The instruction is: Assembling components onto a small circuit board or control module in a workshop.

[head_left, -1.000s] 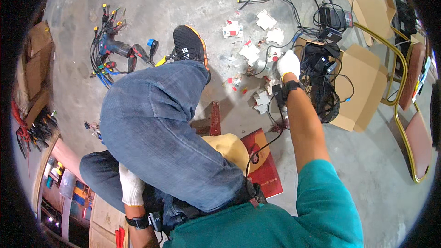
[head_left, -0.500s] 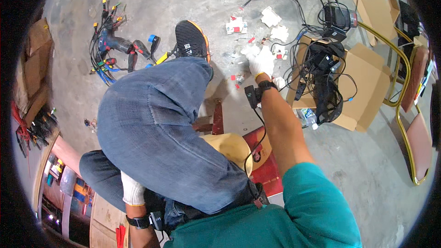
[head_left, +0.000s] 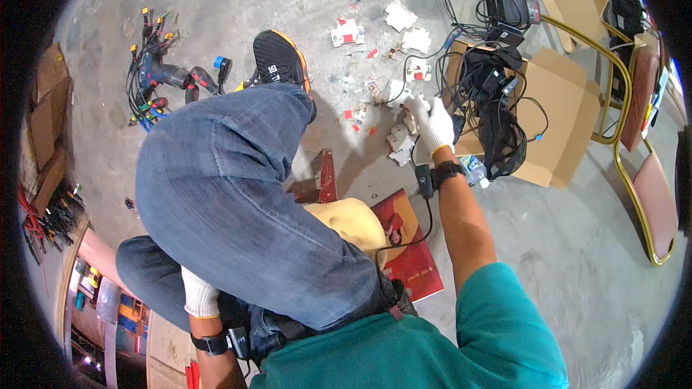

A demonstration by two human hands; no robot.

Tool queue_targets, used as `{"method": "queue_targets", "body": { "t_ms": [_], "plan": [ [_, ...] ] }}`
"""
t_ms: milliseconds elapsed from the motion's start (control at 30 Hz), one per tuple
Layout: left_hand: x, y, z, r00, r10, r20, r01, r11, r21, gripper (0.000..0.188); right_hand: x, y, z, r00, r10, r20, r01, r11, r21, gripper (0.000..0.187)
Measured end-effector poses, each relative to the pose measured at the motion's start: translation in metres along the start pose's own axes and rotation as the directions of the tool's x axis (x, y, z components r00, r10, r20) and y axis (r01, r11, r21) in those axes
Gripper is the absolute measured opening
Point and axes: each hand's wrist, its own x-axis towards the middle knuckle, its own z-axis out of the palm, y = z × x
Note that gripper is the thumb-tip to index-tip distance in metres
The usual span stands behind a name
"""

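Just left of a cardboard box (head_left: 566,115), a gloved right hand (head_left: 435,122) reaches among white plastic pieces (head_left: 398,91) — fingers bent, hold unclear — those of the left hand (head_left: 200,295) too hidden to tell.

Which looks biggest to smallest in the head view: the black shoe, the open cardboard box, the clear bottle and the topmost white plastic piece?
1. Open cardboard box
2. Black shoe
3. Clear bottle and topmost white plastic piece: too alike to rank, with the bottle partly hidden.
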Motion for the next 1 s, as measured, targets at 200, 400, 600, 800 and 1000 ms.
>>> {"method": "queue_targets", "body": {
  "t_ms": [200,400,600,800,1000],
  "plan": [
    [0.002,-0.004,0.009,0.997,-0.074,0.012,0.064,0.761,-0.646,0.055,0.052,0.012,0.032,0.96,-0.223,0.171,0.262,0.928,-0.264,0.031],
    [-0.011,0.002,-0.004,0.994,-0.083,0.07,0.074,0.99,0.122,0.058,0.047,-0.034,0.048,0.965,-0.146,0.22,0.24,0.834,-0.496,0.071],
    [-0.013,-0.05,-0.011,0.994,-0.077,0.083,0.112,0.754,-0.647,0.061,0.035,-0.055,0.058,0.981,0.024,0.194,0.081,0.853,-0.515,0.087],
    [-0.024,-0.056,-0.006,0.991,-0.093,0.093,0.13,0.805,-0.578,0.06,0.021,-0.06,0.054,0.985,0.046,0.165,0.03,0.902,-0.431,0.07],
    [-0.026,-0.059,-0.007,0.99,-0.103,0.1,0.139,0.853,-0.503,0.059,0.011,-0.028,0.062,0.972,0.13,0.194,-0.027,0.888,-0.458,0.065]
  ]
}}
